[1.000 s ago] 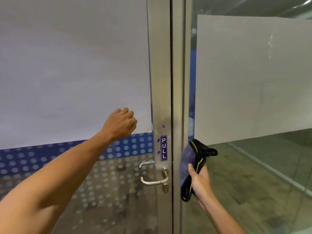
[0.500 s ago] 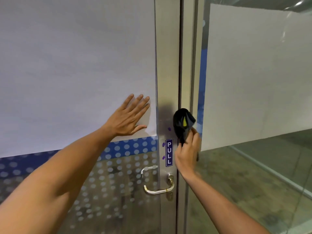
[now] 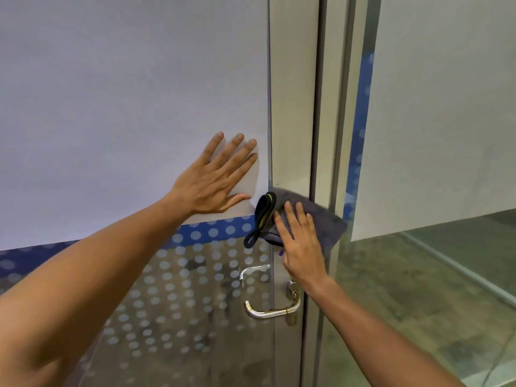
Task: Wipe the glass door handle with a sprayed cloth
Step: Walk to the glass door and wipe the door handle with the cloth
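Note:
A silver lever handle [image 3: 272,310] sticks out from the metal door frame [image 3: 293,107], low in the view. Above it, my right hand [image 3: 300,244] lies flat on a grey cloth [image 3: 321,219] with a black and yellow edge, pressing it against the frame where the PULL sticker sat; the sticker is hidden. The cloth is well above the handle and does not touch it. My left hand [image 3: 216,177] rests with spread fingers flat on the white-covered glass door [image 3: 125,93], left of the frame.
The lower glass carries a blue band and a pattern of white dots [image 3: 181,289]. Right of the frame is a second glass panel [image 3: 446,107] with a white sheet behind it, and a grey floor shows through below.
My right hand has gone from holding the bunched cloth near the frame to pressing it spread flat over the sticker area. The left hand has settled flat on the glass.

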